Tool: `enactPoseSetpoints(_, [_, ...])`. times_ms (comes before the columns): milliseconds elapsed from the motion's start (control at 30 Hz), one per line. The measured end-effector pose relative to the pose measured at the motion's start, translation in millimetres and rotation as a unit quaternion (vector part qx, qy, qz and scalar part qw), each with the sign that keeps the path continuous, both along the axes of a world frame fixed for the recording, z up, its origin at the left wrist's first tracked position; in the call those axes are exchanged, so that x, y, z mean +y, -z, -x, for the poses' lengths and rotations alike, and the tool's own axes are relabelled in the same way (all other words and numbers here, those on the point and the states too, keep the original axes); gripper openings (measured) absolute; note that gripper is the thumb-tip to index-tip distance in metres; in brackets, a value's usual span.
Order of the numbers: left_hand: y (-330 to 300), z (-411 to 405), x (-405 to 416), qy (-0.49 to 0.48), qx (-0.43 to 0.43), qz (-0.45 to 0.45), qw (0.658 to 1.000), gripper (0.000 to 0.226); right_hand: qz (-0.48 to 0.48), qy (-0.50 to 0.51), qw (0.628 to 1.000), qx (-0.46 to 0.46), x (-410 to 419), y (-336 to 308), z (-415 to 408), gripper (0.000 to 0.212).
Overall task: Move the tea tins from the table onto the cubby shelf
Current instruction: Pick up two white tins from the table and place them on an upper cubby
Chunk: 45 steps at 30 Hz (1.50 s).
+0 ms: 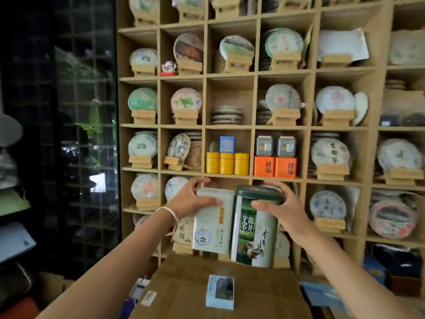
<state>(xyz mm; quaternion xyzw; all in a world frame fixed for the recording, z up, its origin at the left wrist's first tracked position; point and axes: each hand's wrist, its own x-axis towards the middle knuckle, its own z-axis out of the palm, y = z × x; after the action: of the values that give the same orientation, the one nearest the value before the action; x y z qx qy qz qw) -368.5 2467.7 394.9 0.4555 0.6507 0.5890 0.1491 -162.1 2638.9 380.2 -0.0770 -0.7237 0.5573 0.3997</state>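
Pale tea tin [212, 223] gripped at its lid by left hand [192, 200] | green Longjing tin [254, 226] gripped by right hand [279, 207] | both upright, touching, raised off surface [184, 286] | cubby shelf [230, 174] at 12 o'clock.

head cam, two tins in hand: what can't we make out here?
- Head view: cubby behind the pale tin and green tin is hidden by the tins.
- Left hand and right hand cover the lid edges; the far fingers are unseen.
- Small blue box print is blurred.
- Right shelf columns are smeared and cut by the frame edge.
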Motion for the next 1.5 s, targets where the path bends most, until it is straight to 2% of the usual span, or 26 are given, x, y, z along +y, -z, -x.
enactPoseSetpoints(200, [-46, 66, 43, -0.031, -0.011, -0.054, 0.998, 0.087, 0.001, -0.036, 0.998, 0.045, 50, -53, 80, 0.09])
enactPoseSetpoints(400, [-96, 125, 88, -0.029, -0.004, -0.077, 0.997, 0.088, -0.023, -0.013, 0.998, 0.064, 94, -110, 146, 0.09])
enactPoseSetpoints(733, [-181, 241, 166, 0.011, 0.04, -0.116, 0.992, 0.085, -0.037, 0.036, 0.991, 0.127, 164, -205, 252, 0.062])
enactPoseSetpoints(967, [-201, 331, 202, 0.026, 0.05, -0.094, 0.994, 0.08, -0.03, 0.044, 0.987, 0.151, 228, -260, 328, 0.066])
enactPoseSetpoints(1167, [-210, 391, 222, 0.045, 0.031, -0.096, 0.994, 0.086, -0.048, 0.044, 0.985, 0.158, 272, -303, 390, 0.052])
enactPoseSetpoints(1300, [-207, 417, 232, 0.056, 0.015, -0.093, 0.994, 0.089, -0.058, 0.042, 0.984, 0.164, 292, -326, 428, 0.056])
enactPoseSetpoints(1500, [-202, 434, 241, 0.068, 0.008, -0.096, 0.993, 0.083, -0.071, 0.035, 0.985, 0.155, 315, -340, 476, 0.055])
